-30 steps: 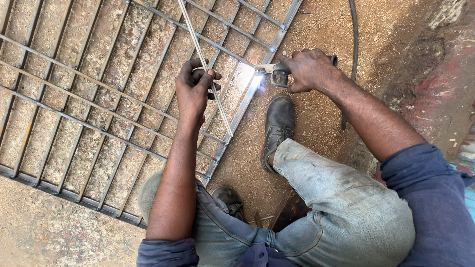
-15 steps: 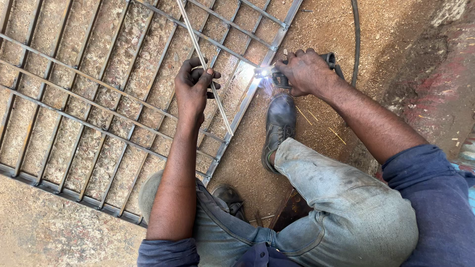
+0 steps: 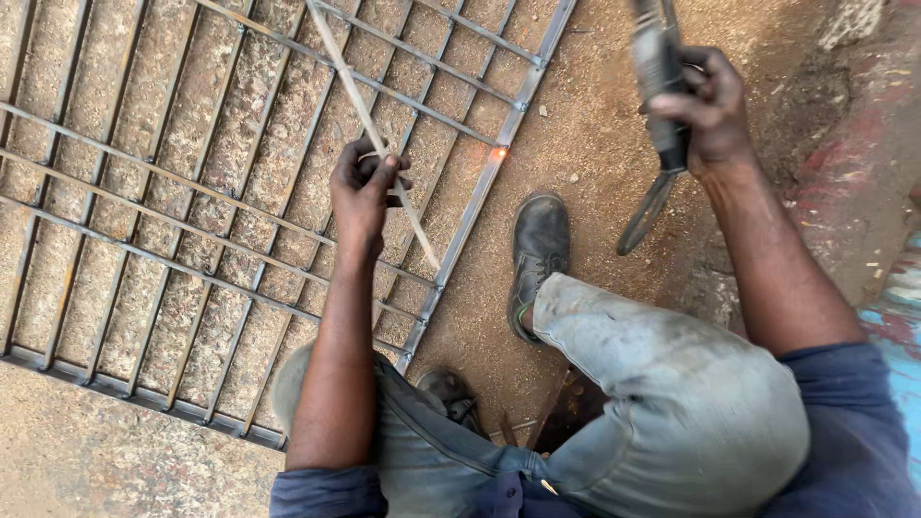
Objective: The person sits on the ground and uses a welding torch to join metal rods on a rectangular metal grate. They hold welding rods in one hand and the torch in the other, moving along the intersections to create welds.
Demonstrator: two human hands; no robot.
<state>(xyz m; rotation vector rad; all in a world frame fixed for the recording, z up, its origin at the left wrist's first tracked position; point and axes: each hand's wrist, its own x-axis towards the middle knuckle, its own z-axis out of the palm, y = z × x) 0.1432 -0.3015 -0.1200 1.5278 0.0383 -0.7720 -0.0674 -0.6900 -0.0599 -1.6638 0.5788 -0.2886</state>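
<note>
A steel grille [image 3: 192, 201] of bars lies flat on sandy ground. My left hand [image 3: 365, 187] is closed on a thin loose metal strip [image 3: 422, 235] that lies slantwise across the grille. A fresh weld spot [image 3: 498, 153] glows orange on the grille's right frame bar. My right hand [image 3: 705, 105] is lifted away to the right of that bar and grips a dark welding electrode holder [image 3: 660, 67], with its cable [image 3: 645, 216] hanging below. I crouch with my right boot [image 3: 539, 251] planted beside the frame.
My other boot [image 3: 451, 393] is tucked under me near the grille's lower corner. Bare concrete [image 3: 86, 460] lies below the grille. A painted red and blue surface [image 3: 883, 192] runs along the right edge.
My right hand has lifted the electrode holder up and to the right, off the frame bar. The bright arc has gone out, leaving a glowing spot. My left hand stays on the strip.
</note>
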